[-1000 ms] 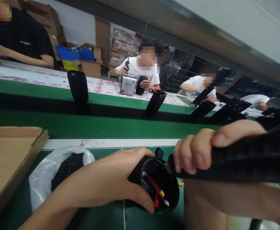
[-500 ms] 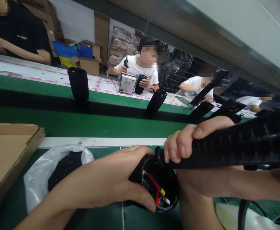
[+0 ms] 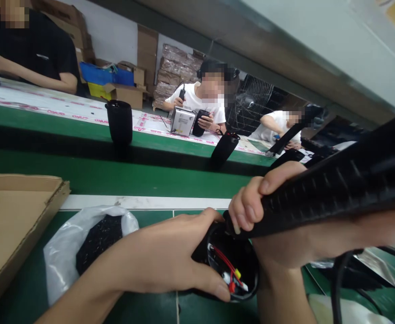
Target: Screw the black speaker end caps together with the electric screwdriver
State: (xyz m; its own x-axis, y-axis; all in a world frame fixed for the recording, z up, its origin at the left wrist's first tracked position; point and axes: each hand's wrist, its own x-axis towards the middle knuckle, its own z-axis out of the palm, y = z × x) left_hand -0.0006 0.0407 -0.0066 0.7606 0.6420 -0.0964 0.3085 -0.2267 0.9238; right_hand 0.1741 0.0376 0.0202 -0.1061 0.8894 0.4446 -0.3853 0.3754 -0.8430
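Note:
My left hand [image 3: 180,256] is wrapped round a black cylindrical speaker housing [image 3: 256,274], thumb along its near rim. The housing's open end faces me. Inside it lie red wires [image 3: 225,256] with small yellow, red and white connectors. My right hand [image 3: 251,202] grips a long black electric screwdriver [image 3: 325,189] with pale marks along its body. It slants up to the right, and its lower end meets the far rim of the housing; the exact tip is hidden by my fingers and the rim.
On the left, a clear plastic bag [image 3: 59,261] holds small black pieces beside a cardboard tray [image 3: 18,198]. Black cylindrical speakers [image 3: 119,121] stand along the green conveyor [image 3: 143,171]. Co-workers [image 3: 214,103] sit opposite. A metal beam [image 3: 238,51] crosses overhead; a black cable [image 3: 339,283] hangs at lower right.
The screwdriver's upper part has tilted up more steeply. My hands and the housing appear slightly further right, along with the whole view. Both grips stay the same.

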